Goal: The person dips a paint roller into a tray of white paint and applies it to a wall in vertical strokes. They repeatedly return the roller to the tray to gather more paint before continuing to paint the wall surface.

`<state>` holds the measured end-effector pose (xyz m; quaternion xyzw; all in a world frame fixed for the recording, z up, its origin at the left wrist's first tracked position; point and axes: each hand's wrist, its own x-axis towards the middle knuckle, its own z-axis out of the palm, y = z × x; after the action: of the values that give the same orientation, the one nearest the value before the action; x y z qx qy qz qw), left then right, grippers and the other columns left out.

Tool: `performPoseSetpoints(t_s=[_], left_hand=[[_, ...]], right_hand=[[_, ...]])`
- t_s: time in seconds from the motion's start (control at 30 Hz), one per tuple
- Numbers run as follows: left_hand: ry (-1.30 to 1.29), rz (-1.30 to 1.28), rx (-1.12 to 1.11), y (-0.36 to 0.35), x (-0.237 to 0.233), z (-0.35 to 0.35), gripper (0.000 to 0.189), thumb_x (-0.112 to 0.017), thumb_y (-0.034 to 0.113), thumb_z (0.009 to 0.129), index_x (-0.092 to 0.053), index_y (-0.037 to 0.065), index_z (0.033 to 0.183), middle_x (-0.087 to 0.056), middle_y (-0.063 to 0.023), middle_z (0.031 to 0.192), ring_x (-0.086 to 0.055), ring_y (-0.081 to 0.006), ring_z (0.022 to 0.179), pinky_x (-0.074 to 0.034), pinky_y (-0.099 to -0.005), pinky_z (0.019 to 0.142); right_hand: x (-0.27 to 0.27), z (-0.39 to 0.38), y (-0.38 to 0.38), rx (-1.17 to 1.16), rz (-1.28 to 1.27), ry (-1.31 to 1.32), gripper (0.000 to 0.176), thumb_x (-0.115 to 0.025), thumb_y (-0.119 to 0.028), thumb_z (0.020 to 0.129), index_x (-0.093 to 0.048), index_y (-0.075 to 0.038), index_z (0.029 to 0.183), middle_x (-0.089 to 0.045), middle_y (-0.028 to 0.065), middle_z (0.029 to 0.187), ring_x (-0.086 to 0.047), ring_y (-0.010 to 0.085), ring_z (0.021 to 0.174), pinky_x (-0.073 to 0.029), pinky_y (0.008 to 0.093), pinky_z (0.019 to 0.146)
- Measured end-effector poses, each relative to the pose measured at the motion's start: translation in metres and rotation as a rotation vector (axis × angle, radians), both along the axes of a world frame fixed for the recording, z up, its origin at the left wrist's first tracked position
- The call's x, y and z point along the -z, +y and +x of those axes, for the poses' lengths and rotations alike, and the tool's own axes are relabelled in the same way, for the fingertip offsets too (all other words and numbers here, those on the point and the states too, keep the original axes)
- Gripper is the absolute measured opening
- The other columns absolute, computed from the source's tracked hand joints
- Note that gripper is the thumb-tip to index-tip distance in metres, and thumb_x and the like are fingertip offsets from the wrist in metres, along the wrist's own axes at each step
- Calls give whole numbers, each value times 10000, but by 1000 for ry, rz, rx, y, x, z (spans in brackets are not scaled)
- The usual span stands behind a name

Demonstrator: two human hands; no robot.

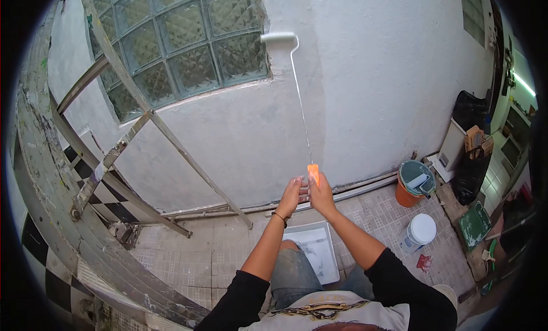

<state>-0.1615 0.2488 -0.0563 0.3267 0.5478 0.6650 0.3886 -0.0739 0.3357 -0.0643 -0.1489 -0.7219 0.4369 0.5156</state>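
My right hand [322, 194] is wrapped round the orange handle of a paint roller [300, 94]. Close against it, my left hand [291, 195] has its fingers curled in at the lower handle; part of that grip is hidden. The roller's long thin metal rod runs up the wall [377, 85]. Its white sleeve lies sideways against the wall at the lower right corner of the glass-block window [188, 45]. A darker, damp-looking band of paint borders the lighter wall to the right of the rod. Below my hands, a white paint tray [322, 254] sits on the floor by my legs.
A worn ladder-like frame [123, 91] leans at the left. At the right stand an orange bucket [406, 197] with a small roller on top, a white lidded pail [422, 228], a green tray [475, 225] and black bags [471, 179]. The floor [182, 251] is tiled.
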Motion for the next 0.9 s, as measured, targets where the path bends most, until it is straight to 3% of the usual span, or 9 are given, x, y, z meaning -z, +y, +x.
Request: performPoseSetpoints(t_s=[0.07,0.13,0.33,0.43,0.5,0.63,0.7,0.8,0.9], left_hand=[[32,16,-15,-1,-7,2,539,-352,482,987,-419,58,1313,-546,-117,1169,-566,-182,979,-462,-326,811],[32,14,-22,1,-6,2,533,-342,479,991,-425,64,1314,-551,-99,1150,-568,-173,983,-466,-324,817],[50,-6,8,14,8,7,538,-340,481,989,-426,68,1323,-565,-86,1147,-572,-172,994,-463,-326,836],[89,-74,60,27,31,14,520,-348,484,984,-444,71,1285,-578,-83,1133,-578,-169,985,-471,-327,808],[94,-160,131,31,49,23,482,-364,488,978,-472,76,1204,-590,-71,1110,-594,-161,947,-481,-316,763],[27,-249,209,31,76,45,436,-404,490,967,-489,79,1083,-610,-64,1015,-621,-145,840,-484,-285,712],[16,-266,211,28,91,55,437,-417,500,960,-499,81,1052,-613,-60,957,-625,-140,822,-487,-283,696],[29,-340,288,21,108,73,440,-449,529,939,-492,93,979,-599,-45,909,-624,-130,814,-489,-280,668],[21,-377,352,12,121,95,432,-457,527,936,-485,97,955,-578,-40,886,-625,-136,825,-485,-282,665]], right_hand=[[-28,3,4,-68,-88,-8,248,-455,-289,989,-503,-48,1025,-472,9,612,-437,82,423,-361,259,374],[-48,14,2,-79,-276,-272,283,-468,-277,967,-534,-12,1042,-623,204,855,-638,342,822,-479,402,692],[41,36,-6,39,-53,-183,296,-476,-292,960,-539,-13,1038,-621,218,862,-629,379,836,-472,435,714],[77,66,-30,92,-94,-293,294,-486,-288,955,-539,-9,1031,-622,222,874,-627,391,857,-469,447,723],[116,80,-31,120,6,-342,267,-458,-266,983,-531,-33,1093,-567,70,697,-587,195,624,-472,334,585],[136,116,-39,-8,-297,-456,273,-514,-283,949,-543,-22,1022,-595,135,705,-613,265,634,-482,392,591],[118,141,-52,-147,-648,-492,248,-513,-293,954,-551,-50,983,-527,42,596,-520,140,464,-439,310,433],[137,169,-57,-154,-659,-497,230,-491,-296,967,-549,-73,961,-483,-7,565,-461,80,398,-383,256,353],[154,199,-66,-106,-609,-572,228,-481,-287,973,-543,-68,958,-487,0,565,-474,89,413,-392,266,367]])
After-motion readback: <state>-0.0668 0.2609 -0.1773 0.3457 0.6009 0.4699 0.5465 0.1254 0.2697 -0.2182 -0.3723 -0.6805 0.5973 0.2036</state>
